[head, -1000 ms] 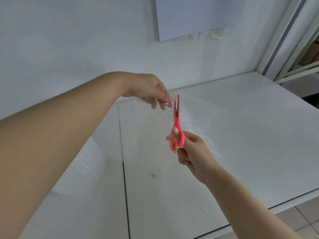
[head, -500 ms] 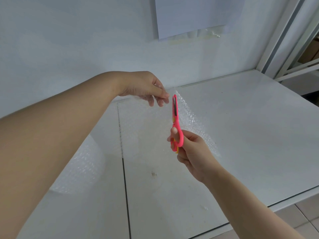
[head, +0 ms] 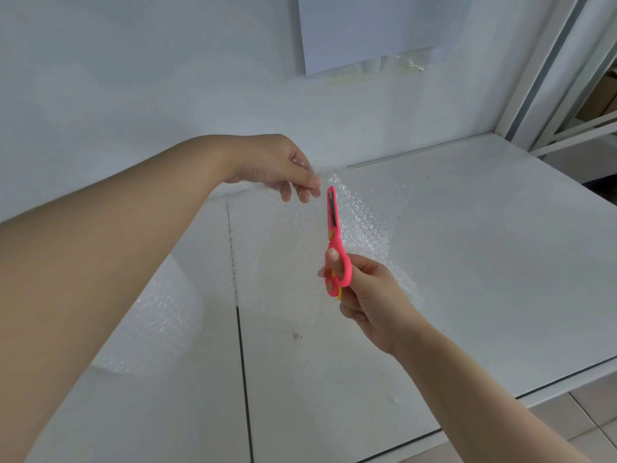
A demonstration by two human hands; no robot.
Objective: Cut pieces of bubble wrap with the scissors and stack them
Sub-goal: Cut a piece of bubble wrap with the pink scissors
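Observation:
My left hand (head: pixel 277 167) pinches the top edge of a clear bubble wrap sheet (head: pixel 287 248) and holds it up above the white table (head: pixel 484 262). My right hand (head: pixel 367 292) grips pink scissors (head: pixel 335 242) with yellow trim, blades pointing up and nearly closed. The blade tips sit just right of my left fingertips, at the sheet's top edge. A strip of the wrap (head: pixel 370 225) hangs to the right of the blades. A bubble wrap roll (head: pixel 157 319) lies on the table at the left, partly behind my left forearm.
A white wall stands behind the table, with a sheet of paper (head: pixel 367 28) and a small plastic bag fixed to it. A dark seam (head: pixel 242 362) runs down the tabletop. Metal frame posts (head: pixel 547 71) rise at the right; tiled floor shows at the lower right.
The scissors have moved up through the sheet, their tips now reaching its top edge beside my left fingers. My left hand stays in place holding the wrap.

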